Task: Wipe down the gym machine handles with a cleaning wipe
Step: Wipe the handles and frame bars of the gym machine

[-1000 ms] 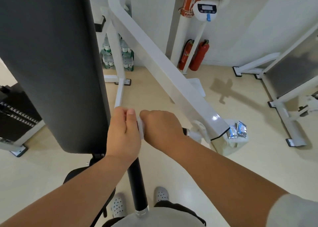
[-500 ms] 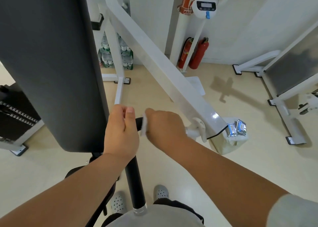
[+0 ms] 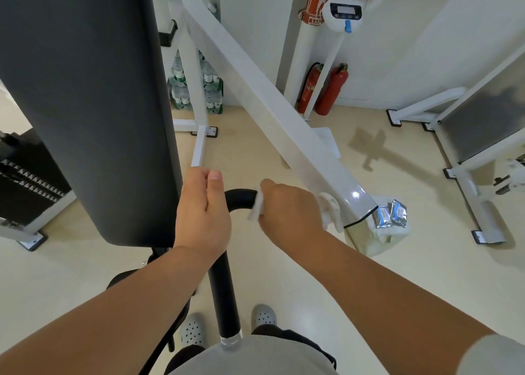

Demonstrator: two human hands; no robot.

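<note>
A black foam-covered machine handle (image 3: 241,198) curves from a vertical bar near my body into a horizontal stretch at the centre of the head view. My left hand (image 3: 201,212) grips the bend of the handle, thumb on top. My right hand (image 3: 287,210) is wrapped round the horizontal stretch with a white cleaning wipe (image 3: 255,208) held against it; the wipe's edge sticks out on the hand's left side. A short bare piece of black handle shows between the two hands. The handle's far end is hidden under my right hand.
A large dark back pad (image 3: 85,105) stands at the left. A white frame beam (image 3: 270,113) slopes down to the right of my hands, with foil wipe packets (image 3: 390,214) on a white bag below it. Two red fire extinguishers (image 3: 324,92) stand by the wall.
My right hand has slid with the wipe to the right along the handle, away from my left hand, uncovering a stretch of black grip between them. My left hand keeps its hold.
</note>
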